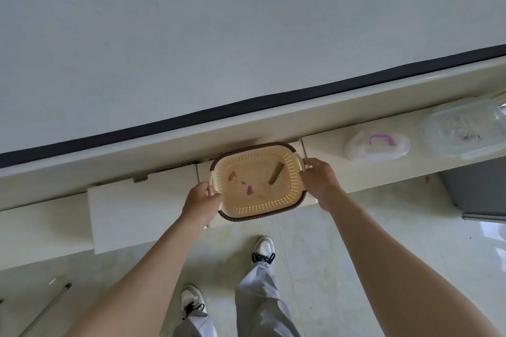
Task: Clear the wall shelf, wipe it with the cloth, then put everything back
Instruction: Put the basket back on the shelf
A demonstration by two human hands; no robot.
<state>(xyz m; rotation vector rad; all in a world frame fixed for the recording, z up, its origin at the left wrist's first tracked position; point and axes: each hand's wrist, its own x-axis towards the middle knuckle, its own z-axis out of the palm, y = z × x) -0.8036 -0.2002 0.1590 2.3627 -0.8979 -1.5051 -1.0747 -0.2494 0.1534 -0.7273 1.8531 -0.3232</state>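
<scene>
The left grip [201,200] is closed around the handle at the near-left end of the basket [262,204], fingers curled over its edge. The right grip [319,178] is closed on the handle at the far-right end, thumb on top. Both arms reach forward from the bottom of the view.

The basket is cream plastic with perforated walls and a dark woven rim. It sits over the middle section of the shelf [325,156], a pale ledge running along the wall; whether it rests on the shelf or is held just above it cannot be told. Its near rim overhangs the shelf's front edge. Inside lie a brown block [276,171], a pale square piece [279,187] touching the block's near end, and a few pink scraps [232,175] to the left.

Further right on the shelf stand a clear box [377,145] with a purple handle on its lid and, just beside it, a larger clear container [462,131].

Below, the tiled floor [315,254] shows two white shoes [264,250] and grey trousers. A pole [45,309] lies at lower left, and a grey cabinet [476,189] stands under the shelf at right.
</scene>
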